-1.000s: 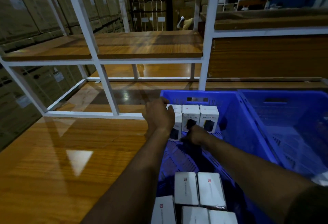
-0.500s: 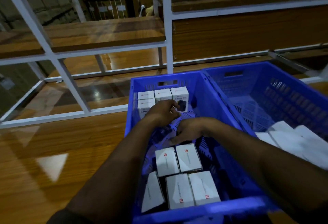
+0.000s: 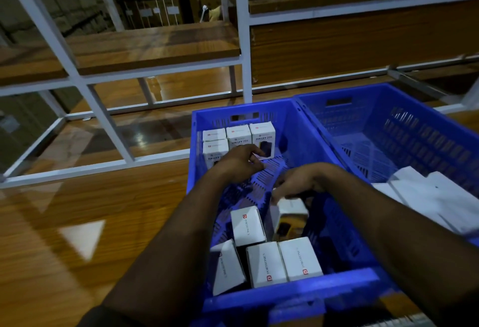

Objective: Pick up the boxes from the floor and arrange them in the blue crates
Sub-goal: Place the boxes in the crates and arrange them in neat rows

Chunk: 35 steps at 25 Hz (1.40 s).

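Wooden floor (image 3: 85, 223) | white racks (image 3: 108, 119); blue crates (image 3: 293, 298); stacked cartons (image 3: 64, 5)

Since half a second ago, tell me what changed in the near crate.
The right hand has taken hold of a loose white box and tipped it up. The left hand still rests at the upright Halley 20k boxes, which stayed in place.
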Each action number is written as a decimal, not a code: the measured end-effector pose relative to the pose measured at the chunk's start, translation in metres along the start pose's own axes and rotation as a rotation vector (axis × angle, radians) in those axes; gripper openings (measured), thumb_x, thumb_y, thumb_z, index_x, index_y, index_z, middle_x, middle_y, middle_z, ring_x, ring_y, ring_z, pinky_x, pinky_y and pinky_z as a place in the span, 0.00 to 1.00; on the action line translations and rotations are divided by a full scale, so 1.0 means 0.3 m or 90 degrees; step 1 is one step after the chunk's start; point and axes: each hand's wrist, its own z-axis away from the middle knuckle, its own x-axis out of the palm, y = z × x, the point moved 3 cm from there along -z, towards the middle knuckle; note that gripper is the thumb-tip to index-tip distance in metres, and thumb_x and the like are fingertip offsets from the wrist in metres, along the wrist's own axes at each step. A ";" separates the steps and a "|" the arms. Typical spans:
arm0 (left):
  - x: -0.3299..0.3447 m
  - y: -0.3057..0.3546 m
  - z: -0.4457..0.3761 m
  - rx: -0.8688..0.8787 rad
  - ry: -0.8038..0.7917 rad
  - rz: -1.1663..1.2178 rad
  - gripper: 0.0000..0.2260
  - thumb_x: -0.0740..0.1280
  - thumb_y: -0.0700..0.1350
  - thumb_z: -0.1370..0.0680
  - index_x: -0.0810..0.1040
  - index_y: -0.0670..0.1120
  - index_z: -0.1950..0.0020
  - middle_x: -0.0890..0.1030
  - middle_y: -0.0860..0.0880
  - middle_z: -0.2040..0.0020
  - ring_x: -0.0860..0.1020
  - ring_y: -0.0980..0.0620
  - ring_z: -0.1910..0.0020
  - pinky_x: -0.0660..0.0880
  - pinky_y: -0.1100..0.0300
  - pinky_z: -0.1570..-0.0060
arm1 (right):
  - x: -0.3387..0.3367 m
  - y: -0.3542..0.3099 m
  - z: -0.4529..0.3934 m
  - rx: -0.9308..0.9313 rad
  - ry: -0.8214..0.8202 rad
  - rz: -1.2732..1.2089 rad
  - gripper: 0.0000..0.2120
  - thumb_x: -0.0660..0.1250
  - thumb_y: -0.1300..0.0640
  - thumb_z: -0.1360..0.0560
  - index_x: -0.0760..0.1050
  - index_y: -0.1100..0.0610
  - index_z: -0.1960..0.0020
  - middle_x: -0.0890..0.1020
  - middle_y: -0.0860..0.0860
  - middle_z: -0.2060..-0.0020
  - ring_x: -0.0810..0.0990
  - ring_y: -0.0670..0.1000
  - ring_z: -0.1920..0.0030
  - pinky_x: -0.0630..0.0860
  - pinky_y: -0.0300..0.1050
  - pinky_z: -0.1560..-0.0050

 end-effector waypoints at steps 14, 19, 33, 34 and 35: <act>-0.003 0.011 0.009 -0.056 -0.136 0.277 0.37 0.82 0.54 0.35 0.73 0.49 0.30 0.83 0.50 0.37 0.81 0.49 0.39 0.78 0.48 0.36 | -0.163 -0.023 0.025 -0.270 0.407 -0.624 0.28 0.75 0.57 0.27 0.68 0.55 0.31 0.81 0.55 0.47 0.82 0.55 0.49 0.79 0.57 0.43; -0.027 0.012 0.006 -0.043 -0.082 0.389 0.31 0.78 0.56 0.30 0.74 0.48 0.31 0.84 0.46 0.41 0.83 0.46 0.42 0.78 0.46 0.37 | -0.168 -0.016 0.000 -0.281 0.370 -0.742 0.25 0.76 0.53 0.28 0.71 0.57 0.36 0.83 0.58 0.45 0.83 0.56 0.47 0.81 0.53 0.46; -0.057 0.083 0.041 -0.104 0.030 0.667 0.15 0.56 0.53 0.17 0.78 0.46 0.45 0.85 0.45 0.54 0.81 0.48 0.57 0.78 0.58 0.60 | -0.178 -0.054 0.019 -0.375 0.338 -0.808 0.15 0.63 0.46 0.19 0.77 0.54 0.39 0.83 0.54 0.45 0.81 0.53 0.43 0.79 0.51 0.46; -0.055 0.079 0.037 -0.108 0.016 0.697 0.17 0.54 0.53 0.17 0.78 0.45 0.43 0.84 0.42 0.50 0.80 0.44 0.51 0.77 0.53 0.52 | -0.175 -0.058 0.020 -0.386 0.332 -0.777 0.15 0.65 0.47 0.20 0.78 0.54 0.39 0.82 0.55 0.45 0.80 0.54 0.43 0.78 0.51 0.47; -0.052 0.080 0.037 -0.109 -0.002 0.702 0.19 0.52 0.53 0.17 0.78 0.44 0.42 0.83 0.40 0.46 0.79 0.42 0.48 0.76 0.50 0.48 | -0.168 -0.065 0.021 -0.391 0.317 -0.759 0.15 0.67 0.48 0.21 0.78 0.54 0.39 0.82 0.56 0.46 0.80 0.56 0.45 0.78 0.52 0.48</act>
